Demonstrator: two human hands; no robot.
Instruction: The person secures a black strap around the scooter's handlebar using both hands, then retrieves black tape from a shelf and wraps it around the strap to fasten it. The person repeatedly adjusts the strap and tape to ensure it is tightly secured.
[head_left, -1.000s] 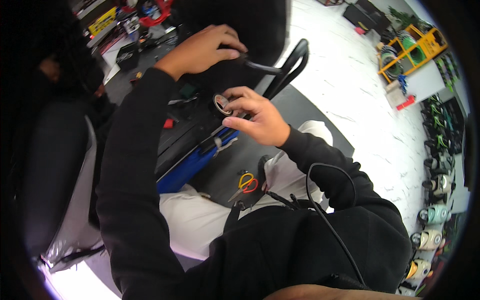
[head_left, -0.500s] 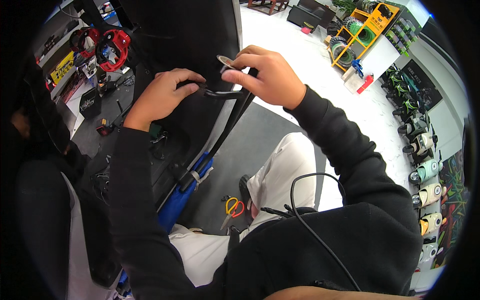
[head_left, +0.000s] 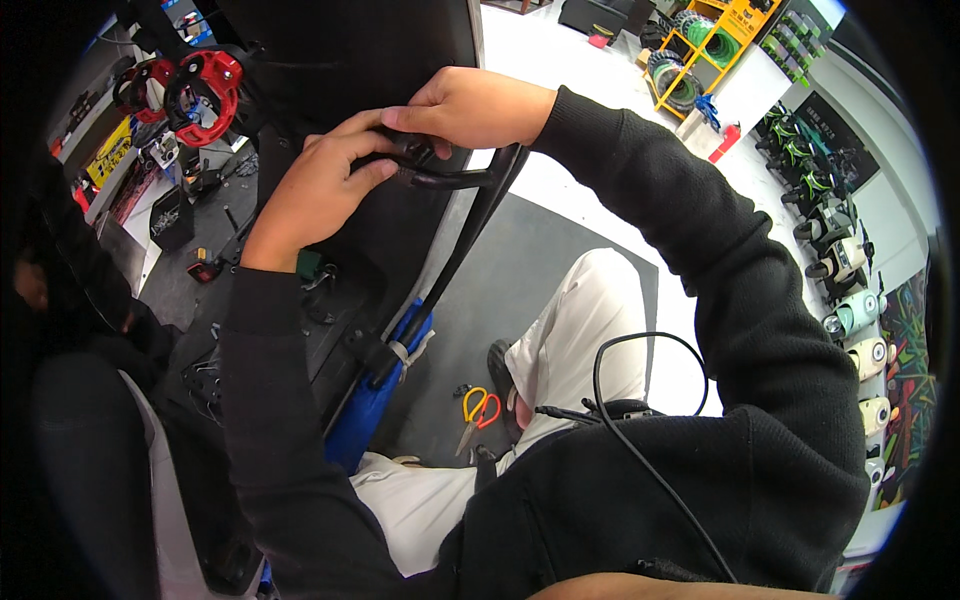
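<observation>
While a black tube (head_left: 455, 181) points left, axis crosswise, left hand (head_left: 315, 190) and right hand (head_left: 485, 105) meet at its tip; grasps unclear

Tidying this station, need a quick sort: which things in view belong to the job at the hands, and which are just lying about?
At the hands:
- bent black bar, by the fingertips of the left hand and right hand
- small dark item between them, unclear

Lying about, untouched:
- scissors on the dark mat
- black bin
- yellow rack
</observation>
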